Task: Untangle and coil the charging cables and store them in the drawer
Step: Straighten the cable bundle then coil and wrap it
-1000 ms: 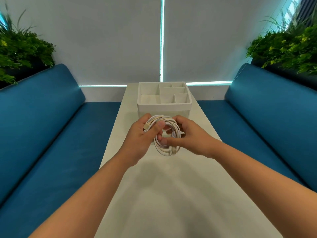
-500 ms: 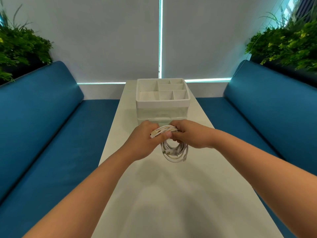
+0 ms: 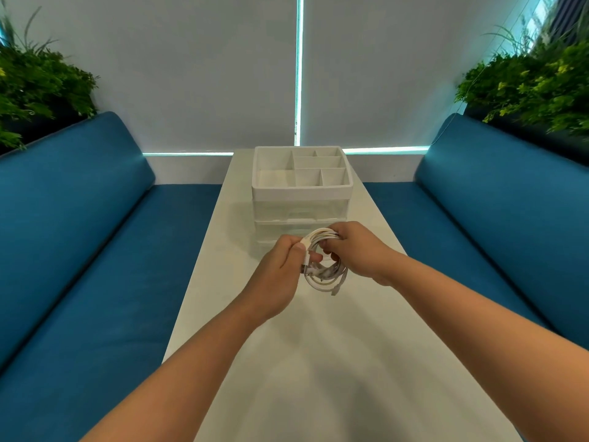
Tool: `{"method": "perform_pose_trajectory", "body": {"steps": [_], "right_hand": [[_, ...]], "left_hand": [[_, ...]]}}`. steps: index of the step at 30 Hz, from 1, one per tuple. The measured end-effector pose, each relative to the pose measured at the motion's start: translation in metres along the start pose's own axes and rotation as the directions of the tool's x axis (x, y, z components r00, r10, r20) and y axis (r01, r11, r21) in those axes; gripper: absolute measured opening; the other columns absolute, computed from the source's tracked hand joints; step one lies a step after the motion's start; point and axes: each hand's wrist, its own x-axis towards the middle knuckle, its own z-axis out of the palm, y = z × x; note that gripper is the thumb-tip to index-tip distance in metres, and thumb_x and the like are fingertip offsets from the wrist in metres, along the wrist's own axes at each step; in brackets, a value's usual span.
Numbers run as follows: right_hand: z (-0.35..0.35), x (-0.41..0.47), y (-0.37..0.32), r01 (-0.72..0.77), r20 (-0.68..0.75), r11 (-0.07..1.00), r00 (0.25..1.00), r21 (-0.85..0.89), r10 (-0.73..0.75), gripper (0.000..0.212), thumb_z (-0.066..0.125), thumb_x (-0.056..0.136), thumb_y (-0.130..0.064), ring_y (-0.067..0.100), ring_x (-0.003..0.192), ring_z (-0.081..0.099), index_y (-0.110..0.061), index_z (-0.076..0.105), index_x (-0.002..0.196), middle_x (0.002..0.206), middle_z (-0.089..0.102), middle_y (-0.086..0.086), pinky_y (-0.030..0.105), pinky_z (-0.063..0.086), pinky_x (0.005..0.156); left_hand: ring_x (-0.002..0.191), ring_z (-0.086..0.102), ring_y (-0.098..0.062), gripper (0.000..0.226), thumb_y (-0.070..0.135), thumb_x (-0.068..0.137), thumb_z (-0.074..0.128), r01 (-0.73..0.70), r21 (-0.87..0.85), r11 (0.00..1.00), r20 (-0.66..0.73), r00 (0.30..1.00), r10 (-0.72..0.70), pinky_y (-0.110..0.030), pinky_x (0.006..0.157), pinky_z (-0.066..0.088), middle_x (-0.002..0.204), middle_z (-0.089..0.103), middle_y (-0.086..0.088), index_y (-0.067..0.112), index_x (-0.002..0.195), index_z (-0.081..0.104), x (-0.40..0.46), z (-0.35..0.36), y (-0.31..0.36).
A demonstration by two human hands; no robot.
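Note:
A coil of white charging cable (image 3: 325, 279) hangs above the middle of the white table (image 3: 318, 362), held between both hands. My left hand (image 3: 280, 269) pinches a cable end with its plug at the coil's left side. My right hand (image 3: 357, 250) grips the top right of the loops, fingers curled round them. A loose plug dangles at the coil's lower right. Just beyond the hands stands a white organizer (image 3: 301, 186) with a divided top tray and clear drawers below; its drawers look closed.
Blue sofas line both sides of the narrow table: left seat (image 3: 105, 282), right seat (image 3: 478, 224). Green plants (image 3: 38, 87) sit behind each backrest. White blinds cover the window at the far end.
The coil has turned from facing me to hanging down below the hands. My right hand shifted to grip the top of the loops, and my left hand now pinches the plug end.

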Motion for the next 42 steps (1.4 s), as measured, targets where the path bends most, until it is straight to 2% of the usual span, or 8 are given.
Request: {"method": "perform_pose_trajectory", "body": {"steps": [4,9,13,21,27,36,40,42], "right_hand": [[0.003,-0.001,-0.001,0.012,-0.045,0.997,0.999,0.080,-0.008,0.020,0.048,0.096,-0.008,0.011,0.060,0.045,-0.010,0.063,0.083,0.067,0.054,-0.001,0.021,0.037,0.057],[0.007,-0.004,0.003,0.008,-0.053,0.990,0.999,0.139,-0.001,0.018,0.049,0.097,-0.012,0.009,0.063,0.049,-0.015,0.059,0.083,0.071,0.055,-0.003,0.020,0.038,0.058],[0.014,-0.007,0.009,-0.008,-0.048,0.994,0.999,0.110,0.014,0.015,0.048,0.096,-0.011,0.012,0.063,0.048,-0.007,0.062,0.091,0.072,0.055,-0.001,0.023,0.037,0.058],[0.023,-0.007,0.009,0.016,-0.053,0.999,0.998,-0.037,-0.018,0.020,0.044,0.095,-0.009,0.015,0.070,0.051,-0.003,0.063,0.102,0.083,0.059,0.004,0.029,0.041,0.064],[0.028,-0.007,0.011,-0.017,-0.063,1.000,0.998,0.026,0.019,0.018,0.045,0.097,-0.012,0.013,0.066,0.049,-0.012,0.058,0.085,0.072,0.054,-0.001,0.025,0.040,0.060],[0.020,-0.008,0.014,-0.084,-0.076,0.950,0.991,0.300,0.111,0.018,0.050,0.096,-0.013,0.015,0.062,0.048,-0.007,0.058,0.082,0.068,0.053,0.004,0.025,0.039,0.059],[0.016,-0.009,0.015,-0.099,-0.030,0.929,0.993,0.357,0.118,0.018,0.050,0.096,-0.013,0.010,0.056,0.046,-0.008,0.056,0.080,0.065,0.050,0.001,0.018,0.038,0.054],[0.013,-0.009,0.016,-0.109,0.018,0.900,0.994,0.422,0.112,0.017,0.051,0.096,-0.012,0.010,0.056,0.045,-0.007,0.056,0.080,0.064,0.050,0.002,0.022,0.038,0.059]], "left_hand": [[0.074,0.054,-0.013,0.027,0.025,0.104,0.039,-0.011,0.045,0.999,-0.019,1.000,0.011,-0.040,0.078,0.050,0.091,0.067,-0.010,0.014,0.101,0.063,0.003,0.001,0.001],[0.073,0.063,-0.015,0.021,0.023,0.096,0.059,0.062,-0.138,0.989,-0.017,0.998,-0.065,-0.033,0.082,0.055,0.079,0.071,-0.010,0.016,0.090,0.078,0.009,-0.009,0.000],[0.070,0.070,-0.015,0.015,0.014,0.094,0.062,0.212,-0.264,0.941,0.042,0.977,-0.208,-0.021,0.067,0.057,0.087,0.073,-0.010,0.008,0.096,0.075,0.009,-0.016,-0.001],[0.076,0.067,-0.029,0.015,0.004,0.096,0.053,0.436,-0.401,0.806,0.136,0.898,-0.418,-0.036,0.077,0.061,0.087,0.066,-0.017,-0.004,0.097,0.065,0.011,-0.020,0.006],[0.083,0.066,-0.028,0.021,-0.001,0.096,0.049,0.348,-0.445,0.825,0.022,0.925,-0.379,-0.032,0.076,0.061,0.098,0.067,-0.022,-0.008,0.107,0.066,0.008,-0.012,0.005],[0.088,0.067,-0.023,0.014,0.007,0.090,0.064,0.221,-0.369,0.903,-0.041,0.967,-0.253,-0.029,0.091,0.055,0.097,0.075,-0.011,0.010,0.097,0.076,0.000,0.004,0.000],[0.074,0.065,0.004,0.013,0.016,0.087,0.071,0.192,-0.283,0.940,-0.024,0.978,-0.207,-0.009,0.070,0.046,0.091,0.076,0.002,0.015,0.098,0.078,0.003,-0.005,0.000],[0.077,0.064,0.009,0.013,0.020,0.087,0.070,0.197,-0.281,0.939,0.036,0.980,-0.195,-0.010,0.074,0.042,0.095,0.076,0.005,0.019,0.098,0.077,0.006,-0.010,-0.001]]}}
